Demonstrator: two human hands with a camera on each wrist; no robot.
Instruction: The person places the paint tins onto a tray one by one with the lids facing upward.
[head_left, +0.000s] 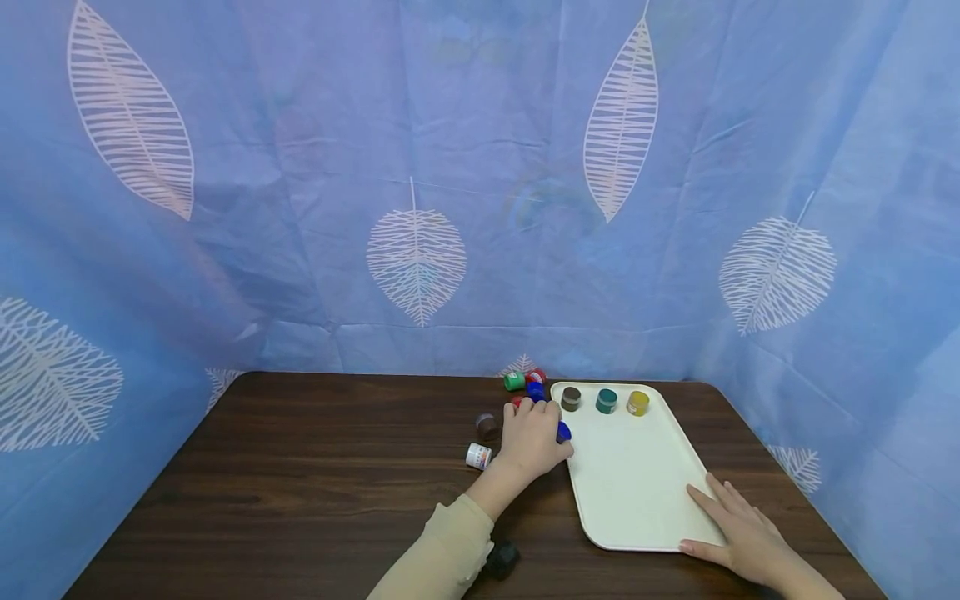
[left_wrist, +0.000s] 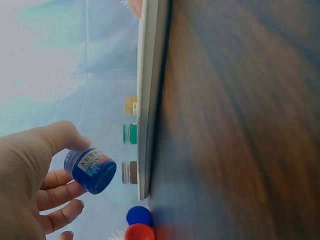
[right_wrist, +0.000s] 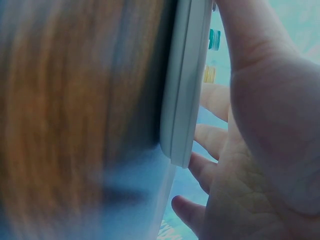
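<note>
Your left hand (head_left: 531,437): thumb and fingers pinching a squat blue jar (left_wrist: 92,171), pale printed label, tilted, raised beside the tray's (head_left: 637,492) left edge. Your right hand (head_left: 742,533): fingers spread, gripping nothing, at its near right corner.

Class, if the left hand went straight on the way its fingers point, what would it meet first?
The left hand, holding one blue jar, would probably meet the other blue jar just beyond it. It looks raised, though, so it might pass above; depth is unclear.
</note>
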